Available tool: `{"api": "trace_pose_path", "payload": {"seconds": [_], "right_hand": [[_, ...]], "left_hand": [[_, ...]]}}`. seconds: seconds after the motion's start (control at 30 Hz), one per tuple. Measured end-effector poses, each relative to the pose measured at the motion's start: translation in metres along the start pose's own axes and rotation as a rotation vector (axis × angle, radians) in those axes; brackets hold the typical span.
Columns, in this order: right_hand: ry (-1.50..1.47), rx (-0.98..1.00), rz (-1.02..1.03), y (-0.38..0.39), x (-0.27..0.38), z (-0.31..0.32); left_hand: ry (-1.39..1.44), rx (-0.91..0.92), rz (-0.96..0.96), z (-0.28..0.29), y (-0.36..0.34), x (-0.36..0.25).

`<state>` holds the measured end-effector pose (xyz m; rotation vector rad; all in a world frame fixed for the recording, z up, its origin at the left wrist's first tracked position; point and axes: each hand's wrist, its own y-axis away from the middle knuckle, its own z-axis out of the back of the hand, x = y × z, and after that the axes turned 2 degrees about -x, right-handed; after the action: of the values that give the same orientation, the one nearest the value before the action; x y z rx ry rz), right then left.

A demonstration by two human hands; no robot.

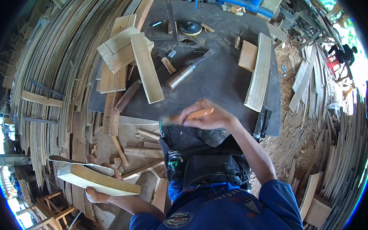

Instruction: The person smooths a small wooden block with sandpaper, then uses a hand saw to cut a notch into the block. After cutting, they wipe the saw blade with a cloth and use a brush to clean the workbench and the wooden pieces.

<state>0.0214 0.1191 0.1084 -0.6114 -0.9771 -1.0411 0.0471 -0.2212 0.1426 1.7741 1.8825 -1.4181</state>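
At the lower left my left hand (95,195) is closed around a pale wooden block (102,181) with a curved side. A bent brown sheet (80,164), which looks like sandpaper, lies along the top of that block under the fingers. My right hand (210,115) is closed on a wooden-handled tool (201,113) above my lap, by the near edge of the dark worktable (215,89). The tool's far end is smeared by motion, so its kind is unclear. Beyond this hand, a chisel (181,76) with a thick wooden handle rests on the table.
Wooden boards (119,48) are piled at the table's left, with a long pale piece (147,67) beside them. A curved pale piece (259,72) stands at the right edge. A black disc (190,28) lies farther back. Long timber strips (51,79) fill the left side.
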Motion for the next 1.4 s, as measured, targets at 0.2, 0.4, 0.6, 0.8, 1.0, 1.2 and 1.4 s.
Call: {"api": "trace_pose_path", "payload": {"seconds": [0.2, 0.4, 0.6, 0.8, 1.0, 1.2, 1.4], "right_hand": [[-0.069, -0.731, -0.171, -0.013, -0.058, 0.041], [0.541, -0.789, -0.009, 0.028, -0.067, 0.046], [-0.085, -0.071, -0.121, 0.099, -0.007, -0.007], [-0.143, -0.065, -0.121, 0.127, -0.008, -0.029], [-0.195, -0.186, -0.263, 0.138, 0.001, -0.023], [-0.3, -0.401, -0.284, 0.148, 0.001, -0.006], [-0.396, -0.686, -0.251, 0.116, -0.011, -0.026]], "left_hand": [[0.035, 0.114, 0.035, -0.011, -0.014, -0.004], [0.041, -0.325, 0.421, -0.01, 0.002, 0.011], [-0.218, -0.203, 0.914, -0.092, -0.062, 0.139], [-0.677, 0.148, 0.873, -0.13, -0.074, 0.302], [-1.418, 0.603, 0.364, -0.148, -0.06, 0.319], [-1.856, 0.162, 0.037, -0.058, -0.117, 0.296], [-1.86, 0.28, 0.206, -0.064, -0.13, 0.306]]}}
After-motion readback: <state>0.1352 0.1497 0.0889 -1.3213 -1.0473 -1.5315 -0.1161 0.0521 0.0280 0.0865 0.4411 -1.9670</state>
